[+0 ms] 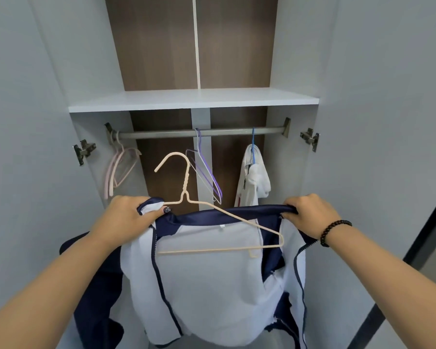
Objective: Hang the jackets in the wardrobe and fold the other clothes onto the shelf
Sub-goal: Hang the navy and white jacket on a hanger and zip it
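I hold a navy jacket with a white lining [207,285] open in front of the wardrobe, its inside facing me. My left hand [126,217] grips the jacket's left shoulder together with one end of a beige wire hanger [184,187]. My right hand [310,215] grips the navy collar edge at the right shoulder. The hanger lies across the lining with its hook pointing up, below the grey rail [199,133].
On the rail hang pink empty hangers [118,170] at the left, purple and white empty hangers [207,177] in the middle, and a white garment on a blue hanger [252,180] at the right. A white shelf [194,99] sits above. Both wardrobe doors stand open.
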A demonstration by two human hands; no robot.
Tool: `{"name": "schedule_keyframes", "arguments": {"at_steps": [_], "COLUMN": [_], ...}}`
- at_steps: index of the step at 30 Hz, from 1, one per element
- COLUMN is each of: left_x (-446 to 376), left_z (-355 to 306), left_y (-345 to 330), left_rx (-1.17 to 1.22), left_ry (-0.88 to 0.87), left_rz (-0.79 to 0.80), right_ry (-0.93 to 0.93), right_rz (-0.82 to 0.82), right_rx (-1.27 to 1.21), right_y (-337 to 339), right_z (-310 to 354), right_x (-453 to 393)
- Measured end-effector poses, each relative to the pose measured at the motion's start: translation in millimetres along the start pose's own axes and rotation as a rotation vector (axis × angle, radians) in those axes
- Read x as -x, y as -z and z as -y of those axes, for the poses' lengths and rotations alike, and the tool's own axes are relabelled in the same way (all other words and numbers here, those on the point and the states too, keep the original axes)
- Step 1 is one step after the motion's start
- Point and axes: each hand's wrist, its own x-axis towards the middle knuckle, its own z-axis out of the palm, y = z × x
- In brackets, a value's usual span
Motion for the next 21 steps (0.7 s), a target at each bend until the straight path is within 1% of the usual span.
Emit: {"name": "schedule_keyframes", "arguments": {"at_steps": [3,7,10,12,15,19,21], "left_x": [3,10,17,21,24,26,22], "left_z": [-19,-48,-64,-69,-74,-78,-79], "left_y": [-4,-18,-33,-42,-53,-70,-81], "left_rx": [-0.116,-0.290,-0.299,-0.209,-0.058,0.088,0.153], "left_ry": [-0.001,-0.029,-0.008,0.027,0.067,0.045,0.027], "left_rz": [-0.003,-0.041,-0.098,-0.093,-0.070,-0.049,-0.021], "right_ry": [-0.055,-0.095,-0.092,-0.023,0.147,0.332,0.435], "right_rz": [-0.006,-0.088,-0.106,-0.060,-0.025,-0.088,-0.147], "right_rx": [-0.138,-0.376,-0.525,-0.607,-0.634,-0.642,-0.562], "right_y": [2,2,1,-1,-4,-8,-8], "right_z": [-2,2,15,26,37,35,32], "right_x": [1,1,3,8,17,23,21]}}
